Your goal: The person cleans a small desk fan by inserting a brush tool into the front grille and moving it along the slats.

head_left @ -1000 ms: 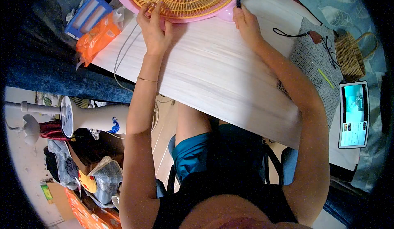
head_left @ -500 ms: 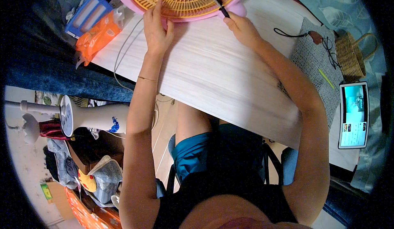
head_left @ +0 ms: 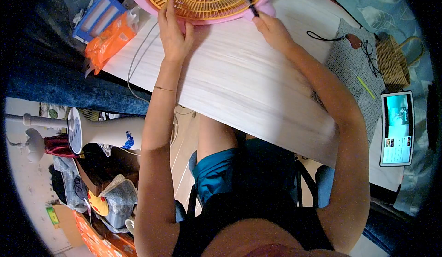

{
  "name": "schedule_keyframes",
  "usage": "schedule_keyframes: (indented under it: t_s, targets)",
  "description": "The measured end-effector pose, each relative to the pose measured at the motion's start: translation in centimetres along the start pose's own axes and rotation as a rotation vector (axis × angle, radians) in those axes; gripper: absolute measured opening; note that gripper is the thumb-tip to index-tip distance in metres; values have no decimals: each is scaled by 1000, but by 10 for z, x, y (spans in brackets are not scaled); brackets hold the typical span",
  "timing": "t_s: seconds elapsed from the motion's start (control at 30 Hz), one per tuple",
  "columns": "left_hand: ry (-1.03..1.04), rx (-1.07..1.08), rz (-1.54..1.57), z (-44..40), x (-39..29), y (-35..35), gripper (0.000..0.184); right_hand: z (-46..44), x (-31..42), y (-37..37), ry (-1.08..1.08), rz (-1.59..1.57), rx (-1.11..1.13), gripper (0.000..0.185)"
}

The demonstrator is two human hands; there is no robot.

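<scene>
A pink fan with a yellow grille (head_left: 198, 9) and a round label at its centre is at the top edge of the view, partly cut off. My left hand (head_left: 176, 38) holds its lower left rim, the index finger reaching onto the grille and the thumb against the pink edge. In my right hand (head_left: 275, 30) is a slim black stick-like tool (head_left: 249, 4), pinched near its lower end and slanting up across the grille. Its far end lies outside the view, so its exact kind cannot be made out.
The fan is at the far side of a white wood-grain table (head_left: 239, 73). An orange plastic bag (head_left: 108, 43) and a blue-framed box (head_left: 99, 17) are on the left. Toward the right are a grey woven mat (head_left: 343, 68), a wicker basket (head_left: 392, 63) and a lit tablet (head_left: 397, 128).
The black tool has shifted slightly to the right and changed angle, with my right hand moving a little. My left hand has slid slightly left along the fan's rim.
</scene>
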State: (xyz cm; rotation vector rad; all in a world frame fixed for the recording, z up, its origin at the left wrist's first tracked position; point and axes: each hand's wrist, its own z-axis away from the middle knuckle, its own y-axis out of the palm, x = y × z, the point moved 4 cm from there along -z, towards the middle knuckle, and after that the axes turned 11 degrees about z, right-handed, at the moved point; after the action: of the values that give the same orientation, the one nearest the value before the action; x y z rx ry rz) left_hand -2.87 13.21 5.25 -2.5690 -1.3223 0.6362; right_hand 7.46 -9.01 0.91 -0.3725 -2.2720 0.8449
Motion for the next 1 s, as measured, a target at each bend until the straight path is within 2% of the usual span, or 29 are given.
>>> schedule_keyframes:
  t_s: [0.07, 0.17, 0.27, 0.37, 0.47, 0.57, 0.67, 0.77, 0.87, 0.97, 1.0]
  targets:
    - [-52, 13, 19, 1, 2, 0, 62, 1, 1, 3, 22, 62, 121, 26]
    - [-104, 49, 30, 3, 4, 1, 60, 0, 2, 2, -10, 90, 108, 26]
    - [-25, 74, -59, 4, 4, 2, 57, 1, 0, 1, -68, 27, -26, 26]
    - [63, 58, -171, 1, -5, -1, 51, -2, -10, -7, 153, -33, -137, 26]
    - [85, 84, -143, 1, -5, 1, 51, -3, -17, -3, 107, -217, -170, 30]
    - [86, 9, -61, 0, -1, 0, 56, -3, -9, -2, 119, -123, -50, 27]
    - [-3, -1, 1, 0, 0, 0, 60, -3, -7, -3, 92, -76, 17, 26]
    - [-42, 9, 9, 1, 2, 0, 61, 0, -4, 1, 79, 76, 95, 25]
    - [-81, 88, -11, 4, 6, 2, 59, 2, 8, 0, 35, 90, 140, 25]
    - [-53, 76, -45, 5, 8, 3, 54, 2, 6, 0, 12, 97, 114, 26]
    - [-27, 75, -71, 4, 6, 3, 52, 1, 4, -3, 6, 74, -2, 26]
